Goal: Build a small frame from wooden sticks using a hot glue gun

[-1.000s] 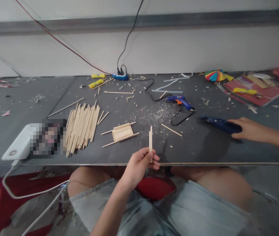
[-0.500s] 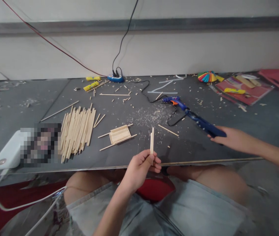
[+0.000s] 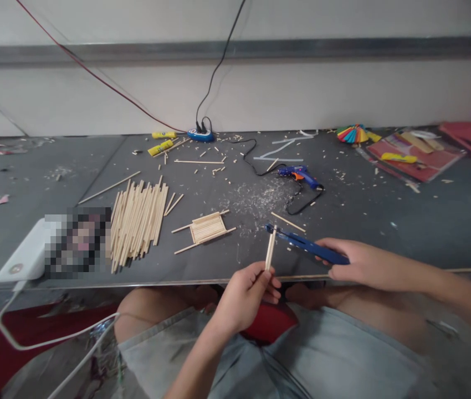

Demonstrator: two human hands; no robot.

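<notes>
My left hand (image 3: 252, 291) pinches a pair of thin wooden sticks (image 3: 270, 252) upright at the table's front edge. In my right hand (image 3: 352, 263) is a blue hand cutter (image 3: 308, 246), pointing left. Its small dark head meets the upper ends of the sticks; whether its jaws are closed on them is too small to tell. Left of my hands lies a small wooden stick panel (image 3: 208, 227) with longer sticks along two sides. A single loose stick (image 3: 288, 222) rests just behind the cutter.
A pile of wooden sticks (image 3: 139, 221) lies left, beside a blurred phone (image 3: 80, 241) and a white power bank (image 3: 25, 255). Farther back are a blue glue gun (image 3: 297, 173) with its cord, a blue power socket (image 3: 200, 134), yellow tubes (image 3: 160, 147) and scattered scraps. Red sheets (image 3: 422, 160) lie right.
My right hand has brought the blue cutter leftward and toward me, from near the glue gun to the stick tips. The sticks in my left hand now lean slightly right.
</notes>
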